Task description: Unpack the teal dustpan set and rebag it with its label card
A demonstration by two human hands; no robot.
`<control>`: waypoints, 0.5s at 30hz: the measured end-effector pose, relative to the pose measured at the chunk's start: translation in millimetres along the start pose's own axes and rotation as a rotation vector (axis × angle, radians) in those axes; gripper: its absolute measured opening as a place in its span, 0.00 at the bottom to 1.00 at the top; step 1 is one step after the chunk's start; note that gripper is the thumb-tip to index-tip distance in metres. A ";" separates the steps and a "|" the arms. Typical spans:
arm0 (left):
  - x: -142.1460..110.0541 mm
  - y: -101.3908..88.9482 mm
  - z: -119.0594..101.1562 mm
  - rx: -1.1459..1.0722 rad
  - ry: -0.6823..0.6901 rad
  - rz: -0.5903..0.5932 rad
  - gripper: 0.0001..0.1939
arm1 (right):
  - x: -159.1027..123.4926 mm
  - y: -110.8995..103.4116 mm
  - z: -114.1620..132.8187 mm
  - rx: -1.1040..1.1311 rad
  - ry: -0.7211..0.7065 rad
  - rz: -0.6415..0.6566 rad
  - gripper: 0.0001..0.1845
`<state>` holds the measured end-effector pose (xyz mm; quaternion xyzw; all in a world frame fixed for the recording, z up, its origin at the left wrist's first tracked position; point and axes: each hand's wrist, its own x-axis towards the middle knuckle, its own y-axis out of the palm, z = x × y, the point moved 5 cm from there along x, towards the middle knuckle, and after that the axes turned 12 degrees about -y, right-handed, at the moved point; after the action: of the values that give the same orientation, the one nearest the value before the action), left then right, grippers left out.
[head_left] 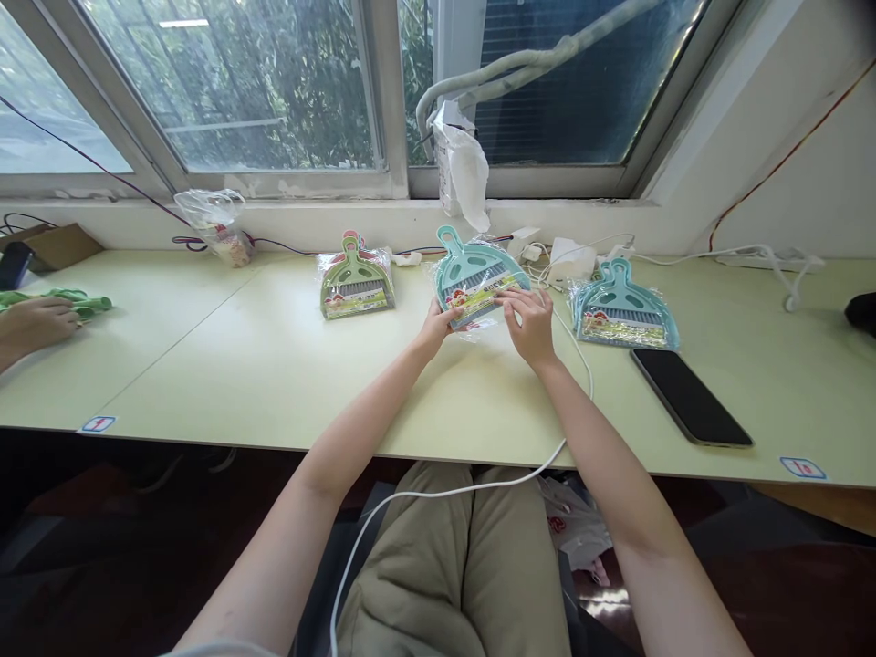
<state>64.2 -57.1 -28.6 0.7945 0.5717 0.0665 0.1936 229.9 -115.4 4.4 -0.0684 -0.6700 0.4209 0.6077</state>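
Between my hands, tilted up off the table, is a light blue dustpan and brush set (pixel 477 272) in a clear wrapper with a yellow-green label. My left hand (pixel 438 326) grips its lower left corner, the thumb over the front. At the lower right edge, my right hand (pixel 528 321) has its fingertips closed on the set's label and wrapper. A wrapped green dustpan set (pixel 356 285), with a pink-red handle loop behind it, lies to the left. More wrapped blue dustpan sets (pixel 622 308) lie to the right.
A black phone (pixel 691 397) lies at right near the table edge (pixel 479 447). A white cable (pixel 438 494) crosses my lap. Chargers (pixel 571 258), a tissue pack (pixel 460 164) and a plastic bag (pixel 223 228) line the back. Another person's hand (pixel 41 324) holds something green at far left.
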 end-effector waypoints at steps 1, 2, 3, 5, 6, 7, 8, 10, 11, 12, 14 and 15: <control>1.0 -1.5 -1.3 0.005 -0.012 0.006 0.27 | 0.0 -3.4 -2.5 -0.027 0.014 -0.030 0.24; 2.1 -3.6 -2.7 0.010 -0.025 0.012 0.27 | -0.2 -6.8 -5.4 -0.054 0.028 -0.062 0.24; 3.2 -6.2 -4.3 0.013 -0.038 0.019 0.26 | -0.6 -10.0 -8.7 -0.080 0.041 -0.092 0.23; 5.7 -13.4 -7.8 0.015 -0.060 0.023 0.26 | -1.9 -14.0 -14.9 -0.128 0.060 -0.124 0.25; 7.0 -17.9 -9.6 0.014 -0.070 0.019 0.25 | -2.5 -14.2 -17.4 -0.151 0.062 -0.119 0.27; 8.3 -22.8 -11.1 0.013 -0.080 0.012 0.24 | -3.2 -13.3 -19.3 -0.172 0.057 -0.101 0.29; 9.6 -27.7 -12.3 0.010 -0.093 0.006 0.24 | -3.9 -11.3 -20.5 -0.190 0.048 -0.073 0.30; 12.0 -36.0 -13.3 0.010 -0.126 0.008 0.21 | -5.3 -5.4 -21.2 -0.211 0.020 -0.008 0.29; 13.0 -38.9 -13.3 0.012 -0.142 0.018 0.20 | -6.0 -2.4 -21.0 -0.212 0.006 0.018 0.27; 13.9 -41.1 -13.1 0.011 -0.153 0.028 0.19 | -6.6 0.1 -20.7 -0.205 -0.004 0.034 0.26; 15.2 -43.7 -12.6 -0.002 -0.158 0.041 0.17 | -7.3 2.4 -20.5 -0.180 -0.013 0.035 0.22; 15.7 -44.2 -12.4 -0.011 -0.154 0.045 0.17 | -7.3 2.0 -20.8 -0.164 -0.011 0.019 0.20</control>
<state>26.4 -27.6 -36.1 0.8089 0.5367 0.0126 0.2399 249.1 -108.5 -4.3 -0.1219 -0.7048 0.3709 0.5923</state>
